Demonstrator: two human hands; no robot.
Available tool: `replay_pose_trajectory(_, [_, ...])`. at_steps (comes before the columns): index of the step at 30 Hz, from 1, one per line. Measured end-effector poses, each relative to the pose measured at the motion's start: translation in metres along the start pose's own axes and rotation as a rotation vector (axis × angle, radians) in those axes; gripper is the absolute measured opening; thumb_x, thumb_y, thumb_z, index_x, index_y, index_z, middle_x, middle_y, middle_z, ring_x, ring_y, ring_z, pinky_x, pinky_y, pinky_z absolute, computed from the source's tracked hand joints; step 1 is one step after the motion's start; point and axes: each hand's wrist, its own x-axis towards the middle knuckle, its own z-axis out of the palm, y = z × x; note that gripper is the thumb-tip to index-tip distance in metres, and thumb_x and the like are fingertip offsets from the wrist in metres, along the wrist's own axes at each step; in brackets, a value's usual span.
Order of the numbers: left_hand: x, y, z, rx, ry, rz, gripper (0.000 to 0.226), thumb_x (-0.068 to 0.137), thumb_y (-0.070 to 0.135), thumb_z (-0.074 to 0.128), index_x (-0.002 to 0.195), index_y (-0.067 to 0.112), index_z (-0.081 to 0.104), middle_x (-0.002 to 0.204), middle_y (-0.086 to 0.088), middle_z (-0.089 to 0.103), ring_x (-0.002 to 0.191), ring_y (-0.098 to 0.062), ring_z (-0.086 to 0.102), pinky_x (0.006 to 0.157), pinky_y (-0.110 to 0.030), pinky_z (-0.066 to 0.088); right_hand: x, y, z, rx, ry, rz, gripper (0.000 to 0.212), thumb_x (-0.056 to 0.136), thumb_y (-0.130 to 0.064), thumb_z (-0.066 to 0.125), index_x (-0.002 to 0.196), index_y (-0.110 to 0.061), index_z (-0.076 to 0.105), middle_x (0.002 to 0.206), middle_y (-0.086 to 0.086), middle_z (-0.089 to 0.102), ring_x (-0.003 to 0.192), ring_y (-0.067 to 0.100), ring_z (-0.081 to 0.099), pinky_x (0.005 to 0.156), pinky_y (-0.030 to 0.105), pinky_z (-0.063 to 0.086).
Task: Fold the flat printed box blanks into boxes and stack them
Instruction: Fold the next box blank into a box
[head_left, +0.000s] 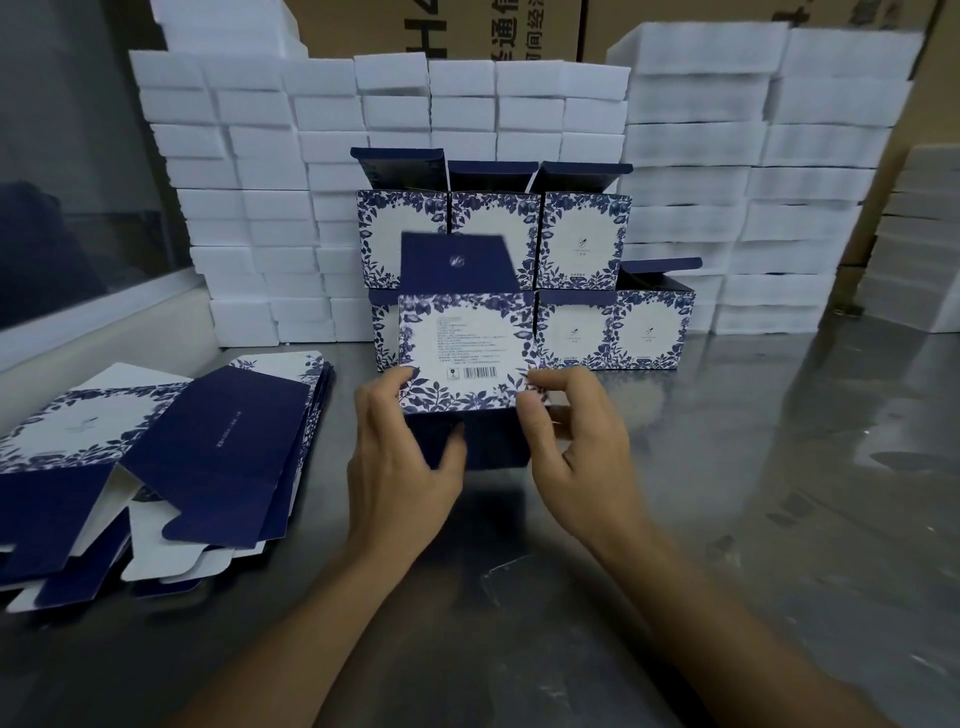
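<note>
A half-formed blue and white floral box (465, 340) stands upright in front of me, its barcode panel toward me and its navy lid flap raised. My left hand (402, 457) grips its lower left corner, thumb on the navy bottom flaps. My right hand (576, 441) pinches the lower right corner. Behind it, several folded boxes (582, 241) are stacked in two rows with lids open. A pile of flat blanks (171, 467) lies at the left on the steel table (753, 493).
White foam blocks (691, 171) are stacked in tall walls behind and to both sides of the folded boxes. Brown cartons (441, 26) stand at the very back. A glass partition (78, 182) runs along the left edge of the table.
</note>
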Motion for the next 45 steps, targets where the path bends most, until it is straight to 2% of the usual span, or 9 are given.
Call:
replay_pose_trajectory(13, [-0.001,0.0,0.001,-0.394,-0.111,-0.192,0.042,0.078,0.047,0.06,0.106,0.024,0.04,0.103,0.008,0.056,0.093,0.002,0.058,0.076,-0.015,0.047,-0.002,0.021,0.001,-0.054,-0.043,0.066,0.014,0.081,-0.011,0.068,0.087,-0.017,0.056,0.097,-0.007,0.049,0.087,0.016,0.058,0.078,0.047,0.053])
replay_pose_trajectory(17, [0.004,-0.009,0.001,-0.544,-0.039,-0.466,0.022,0.087,0.053,0.05,0.1,0.036,0.05,0.098,0.002,0.064,0.095,-0.022,0.064,0.085,-0.052,0.053,-0.003,0.024,0.001,-0.076,-0.089,0.185,0.017,0.084,-0.021,0.074,0.087,-0.019,0.058,0.099,-0.007,0.051,0.087,0.017,0.059,0.084,0.048,0.052])
replay_pose_trajectory(19, [0.007,-0.014,0.002,-0.492,-0.03,-0.506,0.014,0.093,0.046,0.057,0.101,0.036,0.051,0.104,0.003,0.064,0.098,-0.025,0.065,0.087,-0.056,0.053,-0.003,0.024,0.0,-0.059,-0.099,0.223,0.021,0.086,-0.038,0.071,0.086,-0.022,0.058,0.098,-0.008,0.054,0.087,0.015,0.06,0.084,0.048,0.052])
replay_pose_trajectory(25, [0.01,-0.016,0.001,-0.402,-0.125,-0.547,0.078,0.057,0.071,0.068,0.123,0.041,0.041,0.121,0.018,0.052,0.099,0.009,0.054,0.077,-0.008,0.042,-0.001,0.023,-0.004,0.054,-0.129,0.33,0.038,0.085,-0.066,0.052,0.097,-0.03,0.053,0.095,-0.011,0.064,0.093,0.011,0.063,0.087,0.047,0.052])
replay_pose_trajectory(33, [0.006,-0.012,0.0,-0.511,-0.288,-0.498,0.069,0.047,0.066,0.083,0.106,0.047,0.051,0.104,0.03,0.065,0.095,0.007,0.064,0.07,-0.013,0.053,-0.003,0.015,-0.001,0.272,-0.22,0.428,0.081,0.07,-0.097,0.036,0.128,-0.042,0.049,0.133,-0.013,0.061,0.123,0.004,0.057,0.107,0.044,0.046])
replay_pose_trajectory(38, [0.008,-0.007,-0.008,-0.508,-0.408,-0.421,0.074,0.055,0.062,0.077,0.108,0.014,0.057,0.104,0.007,0.068,0.097,-0.007,0.064,0.083,-0.021,0.052,0.002,0.009,0.001,0.592,-0.214,0.589,0.08,0.071,-0.094,0.042,0.121,-0.038,0.069,0.125,-0.004,0.071,0.118,0.018,0.065,0.107,0.05,0.046])
replay_pose_trajectory(40, [0.008,-0.006,-0.009,-0.521,-0.497,-0.387,0.081,0.056,0.061,0.077,0.111,0.005,0.055,0.107,-0.009,0.066,0.097,-0.016,0.064,0.08,-0.018,0.052,0.006,0.006,0.0,0.658,-0.174,0.642,0.071,0.07,-0.09,0.05,0.114,-0.039,0.074,0.12,-0.004,0.073,0.114,0.018,0.068,0.106,0.049,0.047])
replay_pose_trajectory(43, [0.008,-0.007,-0.008,-0.53,-0.565,-0.399,0.076,0.054,0.056,0.081,0.098,0.004,0.047,0.107,-0.024,0.059,0.101,-0.039,0.06,0.088,-0.054,0.051,0.009,0.006,-0.002,0.692,-0.126,0.7,0.049,0.073,-0.081,0.054,0.099,-0.046,0.077,0.109,-0.01,0.076,0.102,0.01,0.072,0.093,0.041,0.053])
replay_pose_trajectory(45, [0.007,-0.009,-0.007,-0.485,-0.556,-0.414,0.076,0.05,0.056,0.083,0.097,0.011,0.044,0.109,-0.02,0.057,0.103,-0.036,0.058,0.089,-0.056,0.049,0.009,0.006,-0.002,0.687,-0.11,0.708,0.031,0.085,-0.074,0.052,0.085,-0.054,0.075,0.096,-0.019,0.077,0.088,0.0,0.073,0.077,0.028,0.053])
